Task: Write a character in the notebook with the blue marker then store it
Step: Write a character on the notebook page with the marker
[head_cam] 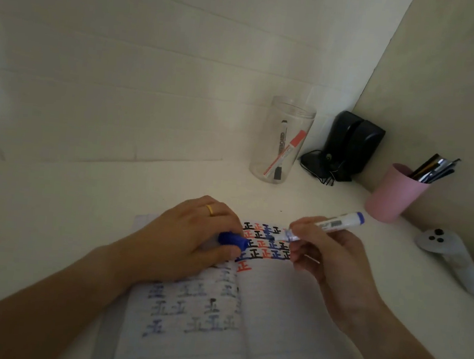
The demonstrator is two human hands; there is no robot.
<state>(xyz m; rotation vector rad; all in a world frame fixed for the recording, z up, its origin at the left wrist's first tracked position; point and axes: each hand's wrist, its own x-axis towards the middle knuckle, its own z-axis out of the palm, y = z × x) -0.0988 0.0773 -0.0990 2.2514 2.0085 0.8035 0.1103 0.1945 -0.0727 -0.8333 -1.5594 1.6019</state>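
The left hand point(192, 233), a gold ring on one finger, lies on the upper left page of the notebook and is closed around the blue cap point(231, 239), which pokes out between thumb and fingers. The right hand point(327, 256), just right of centre frame, pinches the blue marker point(324, 226) near its tip; the uncapped tip points left and touches or hovers just over the rows of characters at the top of the right page, I cannot tell which, while the marker's blue end rises toward the upper right.

The white table point(80, 206) fills the lower half of the frame. The open notebook point(274, 315) lies at lower centre, its left page covered with faint blue characters and the top of the right page with black, red and blue ones. Toward the upper right, a clear jar point(283, 140) holds a black marker and a red one. Right of it stands a black device point(350, 146) with a cable, then a pink cup point(392, 192) with pens. A white controller point(450, 254) lies at the right edge.
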